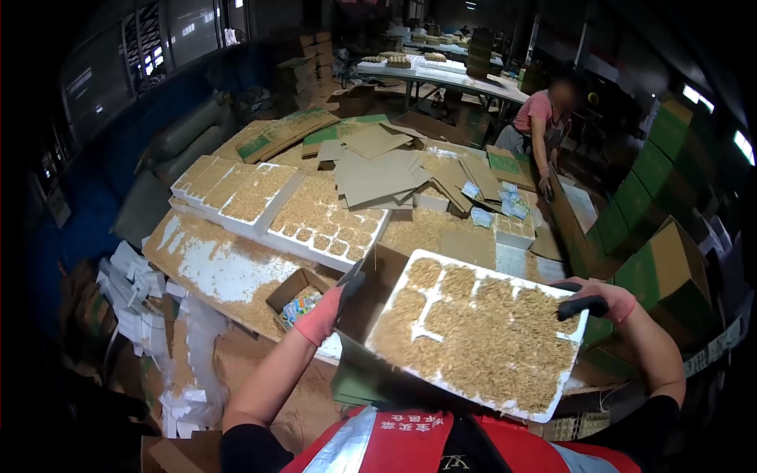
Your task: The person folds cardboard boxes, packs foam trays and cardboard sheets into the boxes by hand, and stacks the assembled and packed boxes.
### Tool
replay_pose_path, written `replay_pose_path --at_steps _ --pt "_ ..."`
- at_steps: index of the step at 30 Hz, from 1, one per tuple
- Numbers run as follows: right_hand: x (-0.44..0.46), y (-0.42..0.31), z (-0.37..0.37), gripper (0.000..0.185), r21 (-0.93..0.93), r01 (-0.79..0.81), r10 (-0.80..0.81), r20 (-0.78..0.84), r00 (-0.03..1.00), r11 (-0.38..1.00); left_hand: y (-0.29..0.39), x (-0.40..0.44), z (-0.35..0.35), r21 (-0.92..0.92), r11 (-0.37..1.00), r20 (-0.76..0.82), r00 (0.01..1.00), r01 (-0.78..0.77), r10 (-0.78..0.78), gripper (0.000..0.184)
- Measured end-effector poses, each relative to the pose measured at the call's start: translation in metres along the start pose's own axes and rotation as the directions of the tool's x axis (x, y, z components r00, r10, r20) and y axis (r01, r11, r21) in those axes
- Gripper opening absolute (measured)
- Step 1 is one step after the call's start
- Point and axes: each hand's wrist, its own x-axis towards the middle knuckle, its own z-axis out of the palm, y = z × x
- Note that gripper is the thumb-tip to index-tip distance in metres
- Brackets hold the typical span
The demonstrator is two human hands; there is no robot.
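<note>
A white foam tray (pixel 481 335), its compartments filled with tan husks, is tilted over an open cardboard box (pixel 384 276) in front of my chest. My right hand (pixel 597 302), in a pink and dark glove, is closed on the tray's right edge, thumb lying over the top. On the left, my left hand (pixel 337 306), gloved alike, is closed on the box's side wall near its upper edge. Its fingers are partly hidden behind the cardboard. The tray covers much of the box's opening, so I cannot see inside.
Husk-filled foam trays (pixel 260 206) stand on the worktable (pixel 217 272). Beside my left hand is a small carton of packets (pixel 301 307). Cardboard sheets (pixel 382 177) lie beyond. Green boxes (pixel 650 193) are stacked at right. A person (pixel 540 118) works across the table.
</note>
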Motion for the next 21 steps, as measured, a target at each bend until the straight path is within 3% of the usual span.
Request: replay_pose_path --at_steps 1,2,3,4,6,7,8,9,10,12,13,15,16,18,19,20,21 --pt "0.009 -0.011 0.013 0.043 -0.03 -0.06 0.061 0.052 0.997 0.998 0.008 -0.011 0.015 0.017 0.999 0.023 0.999 0.044 -0.044 0.054" --pt "0.031 0.04 -0.023 0.043 -0.231 0.316 -0.225 0.348 0.91 0.92 0.019 -0.026 0.028 0.088 0.995 0.056 0.998 -0.039 0.034 0.053" --pt "0.046 0.032 -0.011 0.042 -0.163 0.234 -0.17 0.329 0.929 0.959 0.015 -0.032 0.029 0.343 0.923 0.039 0.984 -0.176 0.174 0.051" --pt "0.062 0.022 0.005 0.041 -0.091 0.145 -0.109 0.317 0.942 0.985 0.025 -0.044 0.041 0.324 0.94 -0.025 0.992 -0.109 0.124 0.049" --pt "0.107 0.042 0.008 0.041 -0.398 0.537 -0.358 0.442 0.823 0.744 0.036 -0.066 0.042 0.197 0.979 -0.07 0.997 0.056 -0.043 0.051" --pt "0.1 0.007 0.039 0.047 -0.368 -0.047 0.111 0.153 0.982 0.929 0.036 -0.071 0.039 0.315 0.946 -0.132 0.99 0.079 -0.039 0.052" --pt "0.095 -0.003 0.055 0.05 -0.669 -0.078 0.097 -0.008 0.995 0.739 0.035 -0.074 0.035 0.429 0.897 -0.193 0.981 0.103 -0.021 0.052" --pt "0.098 0.034 0.064 0.048 -0.848 0.098 -0.187 -0.001 0.982 0.52 0.029 -0.071 0.026 0.402 0.915 -0.143 0.989 0.023 0.037 0.051" --pt "0.104 0.067 0.069 0.045 -0.954 0.2 -0.439 0.084 0.894 0.225 0.028 -0.068 0.024 0.353 0.928 -0.159 0.985 0.123 -0.07 0.052" --pt "0.096 0.025 0.103 0.038 -0.994 0.054 -0.413 0.09 0.906 -0.098 0.017 -0.054 0.031 0.521 0.85 -0.072 0.988 -0.078 0.135 0.05" --pt "0.112 0.04 0.102 0.039 -0.995 0.087 -0.348 0.062 0.935 0.057 0.013 -0.049 0.03 0.474 0.881 -0.082 0.995 -0.008 0.054 0.055" --pt "0.143 0.039 0.089 0.037 -0.95 0.158 -0.321 0.067 0.945 0.268 0.007 -0.038 0.017 0.611 0.783 0.013 0.99 -0.121 0.143 0.06" --pt "0.163 0.019 0.087 0.036 -0.913 0.188 -0.309 0.072 0.948 0.363 -0.001 -0.034 0.011 0.737 0.607 0.139 0.946 -0.296 0.292 0.061" --pt "0.221 -0.058 0.089 0.034 -0.549 0.15 -0.29 -0.177 0.941 0.822 -0.006 -0.03 0.008 0.814 0.533 0.136 0.968 -0.231 0.212 0.062" --pt "0.266 -0.076 0.096 0.033 -0.392 0.195 -0.28 -0.174 0.944 0.899 -0.003 -0.033 0.01 0.881 0.427 0.162 0.978 -0.203 0.131 0.061" --pt "0.32 -0.074 0.101 0.032 -0.224 0.24 -0.281 -0.176 0.943 0.945 0.002 -0.036 0.01 0.946 0.22 0.235 0.971 -0.239 0.046 0.06" --pt "0.379 -0.047 0.102 0.032 -0.077 0.054 -0.059 -0.068 0.996 0.996 0.003 -0.039 0.009 0.953 0.148 0.268 0.963 -0.265 -0.004 0.058"
